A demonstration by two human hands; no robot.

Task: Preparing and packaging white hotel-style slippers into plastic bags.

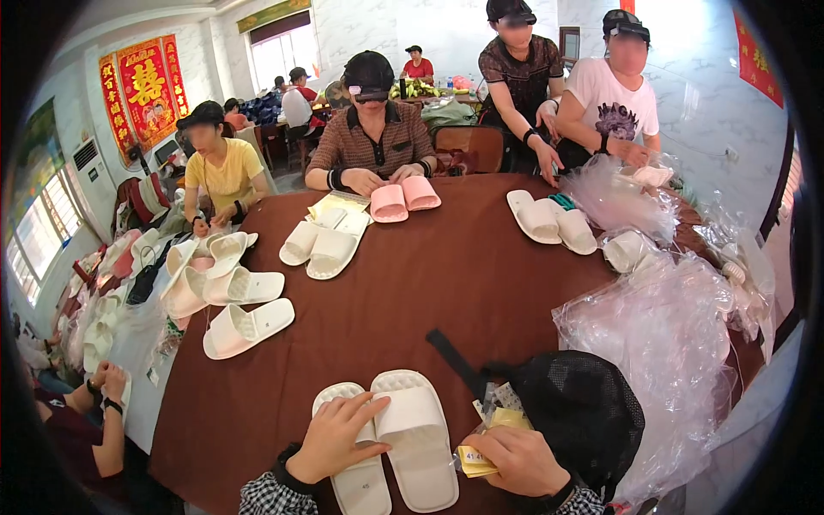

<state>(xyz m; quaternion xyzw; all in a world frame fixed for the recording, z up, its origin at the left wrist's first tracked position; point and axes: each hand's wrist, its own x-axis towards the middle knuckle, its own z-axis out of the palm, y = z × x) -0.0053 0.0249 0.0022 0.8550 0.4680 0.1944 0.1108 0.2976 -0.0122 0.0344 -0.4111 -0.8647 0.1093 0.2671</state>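
Observation:
A pair of white open-toed slippers [414,429] lies side by side at the near edge of the brown-covered table. My left hand [330,438] rests over the strap of the left slipper, fingers spread, with the fingertips reaching the right slipper's edge. Just right of the pair, my right hand [519,459] is closed on a small stack of yellow sticker labels [475,461]. Beneath and behind that hand are another yellow piece [511,418] and some clear plastic. A black mesh cap [575,412] lies against them on the right.
Clear plastic bags [652,352] heap along the right side. More white slippers [249,329] lie at the left, with further white pairs [330,245] across the table. A person opposite handles pink slippers [405,199]. Other people work around the table, one standing at the far right.

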